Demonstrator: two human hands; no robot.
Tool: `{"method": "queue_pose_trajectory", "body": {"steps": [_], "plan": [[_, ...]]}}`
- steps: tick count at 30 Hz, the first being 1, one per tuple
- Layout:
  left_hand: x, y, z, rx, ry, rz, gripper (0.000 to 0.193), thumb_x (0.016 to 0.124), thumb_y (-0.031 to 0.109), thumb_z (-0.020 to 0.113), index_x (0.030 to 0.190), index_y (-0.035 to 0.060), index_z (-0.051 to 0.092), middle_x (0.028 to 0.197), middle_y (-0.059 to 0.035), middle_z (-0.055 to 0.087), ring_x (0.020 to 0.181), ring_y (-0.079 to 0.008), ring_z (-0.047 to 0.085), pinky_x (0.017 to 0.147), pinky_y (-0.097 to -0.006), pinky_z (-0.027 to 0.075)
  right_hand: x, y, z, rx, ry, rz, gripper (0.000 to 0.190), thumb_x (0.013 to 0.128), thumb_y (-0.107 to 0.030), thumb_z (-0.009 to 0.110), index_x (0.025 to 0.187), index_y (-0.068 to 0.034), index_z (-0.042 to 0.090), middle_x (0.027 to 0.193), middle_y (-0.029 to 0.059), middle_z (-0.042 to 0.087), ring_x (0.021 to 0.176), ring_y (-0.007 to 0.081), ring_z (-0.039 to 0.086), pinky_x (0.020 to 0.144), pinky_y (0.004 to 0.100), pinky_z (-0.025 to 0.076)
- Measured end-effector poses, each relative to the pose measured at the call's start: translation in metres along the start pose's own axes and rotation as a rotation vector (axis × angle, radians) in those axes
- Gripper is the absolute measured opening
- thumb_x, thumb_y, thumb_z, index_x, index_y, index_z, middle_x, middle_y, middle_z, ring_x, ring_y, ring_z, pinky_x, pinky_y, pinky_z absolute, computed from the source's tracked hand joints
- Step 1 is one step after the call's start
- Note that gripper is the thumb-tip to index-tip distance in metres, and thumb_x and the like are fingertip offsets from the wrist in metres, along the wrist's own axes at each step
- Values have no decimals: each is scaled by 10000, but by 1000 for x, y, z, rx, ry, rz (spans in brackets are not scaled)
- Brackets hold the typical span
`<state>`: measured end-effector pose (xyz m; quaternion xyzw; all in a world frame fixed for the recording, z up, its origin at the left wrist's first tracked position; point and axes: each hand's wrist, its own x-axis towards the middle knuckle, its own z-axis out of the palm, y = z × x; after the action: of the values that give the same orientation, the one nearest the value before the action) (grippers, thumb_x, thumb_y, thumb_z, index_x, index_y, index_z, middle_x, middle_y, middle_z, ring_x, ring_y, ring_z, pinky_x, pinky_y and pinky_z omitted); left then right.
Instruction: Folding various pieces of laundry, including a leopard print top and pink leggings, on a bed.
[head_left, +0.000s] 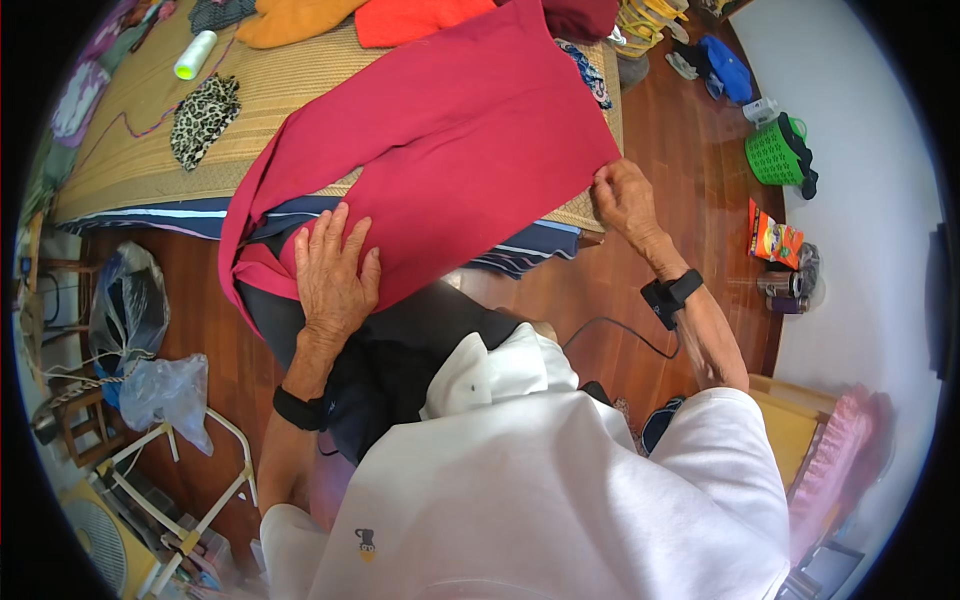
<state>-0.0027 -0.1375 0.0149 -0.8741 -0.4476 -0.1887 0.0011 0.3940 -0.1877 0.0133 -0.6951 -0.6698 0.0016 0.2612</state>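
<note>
A large piece of crimson cloth (480, 157) stretches from my lap up over the woven mat on the bed, with a long gap between two parts of it on the left. My left hand (336, 281) rests flat on its near end above my thigh, fingers spread. At the cloth's right corner, by the bed's edge, the fingertips of my right hand (628, 201) pinch the border. The cloth's left part loops down and folds under near my left hand, where some of it is hidden.
On the woven mat (292, 71) lie a thread spool (195, 55), a leopard-print cloth piece (204, 120), an orange cloth (420, 19) and a mustard cloth (296, 21). A green basket (772, 156) stands by the right wall. Plastic bags (169, 397) and a white metal frame (240, 435) are at left.
</note>
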Motion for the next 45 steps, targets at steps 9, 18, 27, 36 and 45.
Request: {"method": "queue_pose_trajectory", "body": {"steps": [9,18,27,36,45], "plan": [[0,1,1,-23,15,-15,375,838,205,565,1192,81,565,1332,-148,454,1246,-332,402,1045,-492,248,-33,69,-27,-307,-12,731,287,821,-279,543,841,-16,659,841,194,647,824,374,625,737,431,486],[0,1,-1,-28,-10,-34,381,825,218,563,1180,77,566,1327,-148,444,1234,-334,401,1047,-492,242,29,23,-17,126,184,176,191,823,-138,585,921,7,661,898,169,645,866,327,620,769,376,487],[2,4,0,-48,-5,-63,383,797,190,579,1163,74,576,1317,-151,453,1233,-329,401,1048,-491,242,141,-40,37,382,16,-85,206,809,-149,617,950,-15,685,896,158,654,832,299,632,762,352,486],[3,4,-2,-64,-8,-82,367,779,182,586,1128,71,598,1303,-153,467,1220,-327,415,1041,-490,251,158,-60,72,114,-94,-62,141,798,-136,601,844,-30,682,874,151,658,833,323,631,742,408,500],[9,8,-3,-89,10,-64,364,774,178,584,1119,65,603,1293,-159,477,1207,-333,425,1032,-496,256,178,3,80,252,83,162,184,786,-154,542,780,-12,659,727,195,647,692,301,645,650,406,498]]}}
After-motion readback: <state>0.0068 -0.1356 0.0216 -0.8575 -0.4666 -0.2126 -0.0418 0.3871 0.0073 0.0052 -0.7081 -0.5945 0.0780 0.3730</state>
